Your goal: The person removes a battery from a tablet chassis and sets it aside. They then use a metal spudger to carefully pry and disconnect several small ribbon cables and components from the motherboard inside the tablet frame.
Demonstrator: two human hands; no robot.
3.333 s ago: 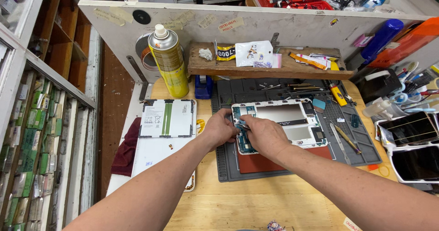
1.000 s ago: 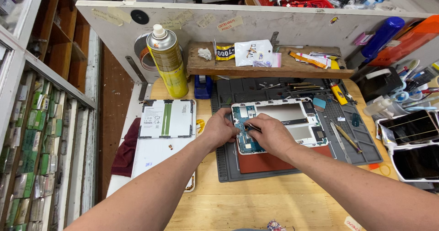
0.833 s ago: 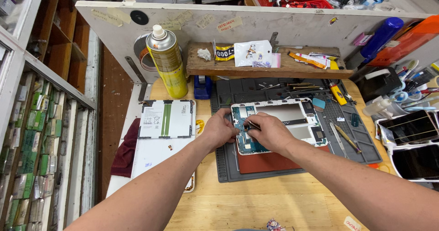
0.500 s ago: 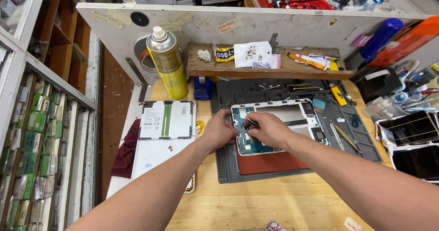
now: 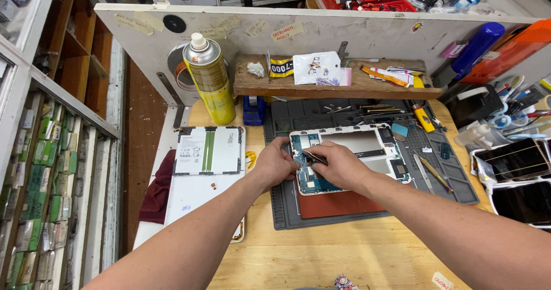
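Left hand (image 5: 275, 162) fingers press the opened white-framed tablet (image 5: 350, 158) steady on the grey rubber mat (image 5: 367, 209), while right hand (image 5: 338, 165) fingers pinch slim metal tweezers (image 5: 314, 156) over its blue circuit board (image 5: 307, 178).

Circuit board (image 5: 306, 169) partly hidden beneath both hands; tool tip unclear.

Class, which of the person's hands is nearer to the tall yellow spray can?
Left. The left hand lies just below and right of the spray can; the right hand sits farther right, over the opened tablet.
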